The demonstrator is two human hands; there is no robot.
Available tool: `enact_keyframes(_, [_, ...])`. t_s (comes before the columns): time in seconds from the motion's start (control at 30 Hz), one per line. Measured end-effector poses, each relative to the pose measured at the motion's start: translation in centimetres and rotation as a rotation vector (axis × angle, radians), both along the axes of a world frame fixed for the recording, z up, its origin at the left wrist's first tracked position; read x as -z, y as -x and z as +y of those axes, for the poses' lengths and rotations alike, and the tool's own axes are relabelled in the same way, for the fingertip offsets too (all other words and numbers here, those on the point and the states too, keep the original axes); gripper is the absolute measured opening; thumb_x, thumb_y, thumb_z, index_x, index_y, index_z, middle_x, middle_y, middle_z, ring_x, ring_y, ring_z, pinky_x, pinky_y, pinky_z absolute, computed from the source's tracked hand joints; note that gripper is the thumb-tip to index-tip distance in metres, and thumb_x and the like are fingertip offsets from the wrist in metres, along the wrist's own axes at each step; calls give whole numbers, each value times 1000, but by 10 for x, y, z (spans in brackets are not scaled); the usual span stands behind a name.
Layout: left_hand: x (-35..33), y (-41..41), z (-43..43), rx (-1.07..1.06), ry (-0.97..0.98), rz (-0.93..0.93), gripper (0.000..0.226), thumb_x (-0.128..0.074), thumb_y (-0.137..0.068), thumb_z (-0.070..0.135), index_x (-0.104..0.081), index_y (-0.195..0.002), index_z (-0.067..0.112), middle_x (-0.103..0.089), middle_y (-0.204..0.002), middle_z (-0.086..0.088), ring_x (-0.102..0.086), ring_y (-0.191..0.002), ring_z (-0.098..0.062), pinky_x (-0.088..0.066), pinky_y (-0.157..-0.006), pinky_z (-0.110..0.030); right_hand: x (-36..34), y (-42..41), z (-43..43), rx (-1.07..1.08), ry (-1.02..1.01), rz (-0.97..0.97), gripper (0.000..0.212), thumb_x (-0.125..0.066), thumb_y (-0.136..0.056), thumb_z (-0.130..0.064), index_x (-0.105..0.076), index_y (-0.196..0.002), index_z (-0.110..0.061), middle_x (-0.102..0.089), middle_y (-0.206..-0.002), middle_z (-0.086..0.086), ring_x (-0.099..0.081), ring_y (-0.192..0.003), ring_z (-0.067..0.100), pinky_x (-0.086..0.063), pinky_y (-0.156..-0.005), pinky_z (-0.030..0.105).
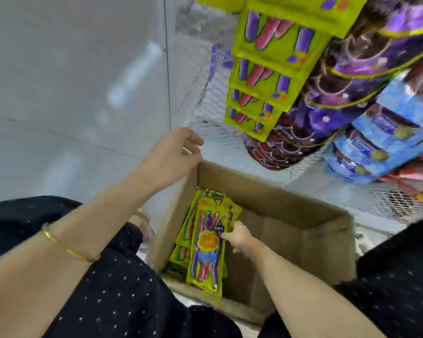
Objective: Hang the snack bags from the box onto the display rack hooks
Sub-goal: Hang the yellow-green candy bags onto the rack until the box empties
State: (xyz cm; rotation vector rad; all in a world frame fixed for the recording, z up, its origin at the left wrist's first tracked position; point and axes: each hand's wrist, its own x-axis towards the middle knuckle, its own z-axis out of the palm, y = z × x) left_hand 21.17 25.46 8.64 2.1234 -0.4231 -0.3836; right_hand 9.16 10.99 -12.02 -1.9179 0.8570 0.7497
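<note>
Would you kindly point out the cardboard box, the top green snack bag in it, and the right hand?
cardboard box (278, 203): head view, bare inner far wall.
green snack bag (205, 254): head view, middle of its printed front.
right hand (238, 236): head view, back of the hand.
</note>
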Motion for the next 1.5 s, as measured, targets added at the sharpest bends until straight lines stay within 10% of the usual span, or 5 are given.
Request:
enact_keyframes(0.5, [19,-10,-2,39,-104,68,18,-60,-87,16,-57,-103,23,-60,-105,1,-57,-86,-13,-50,-78,-32,20,-16,3,185,-147,-187,9,-64,-88,-19,-64,-91,-11,-67,-106,17,-64,-93,30,-50,-89,49])
enact_keyframes(0.7, [22,3,-23,11,-194,122,73,-69,-83,21,-29,-141,3,-37,-142,-12,-48,-117,-20,-38,-93,-26,-81,-12,-65,140,-405,-434,10,-54,-93,-12,-61,-100,-14,-68,-102,5,-66,-89,15,-55,-75,25])
enact_keyframes(0.93, [-22,28,-41,37,227,185,9,-56,-91,5,-63,-97,6,-70,-90,-11,-67,-73,-8,-57,-69,-28,-172,2,-79,72,-407,-676,16,-55,-91,-12,-62,-103,-19,-69,-101,-5,-66,-91,10,-52,-74,19])
enact_keyframes(1.2, [-128,51,-40,96,256,0,14,-60,-89,9,-66,-101,5,-71,-86,-9,-66,-61,-6,-54,-57,-19,-291,21,-50,58,26,-1331,45,-69,-83,-19,-27,-89,-34,-36,-84,-9,-46,-76,11,-44,-64,33])
enact_keyframes(1.5, [-323,41,-41,205,367,-297,11,-60,-89,18,-66,-95,11,-74,-77,2,-68,-63,-8,-53,-52,-18,-487,-1,-49,1,111,-1784,38,-60,-85,3,-63,-99,-33,-64,-95,-23,-58,-92,-2,-46,-84,18])
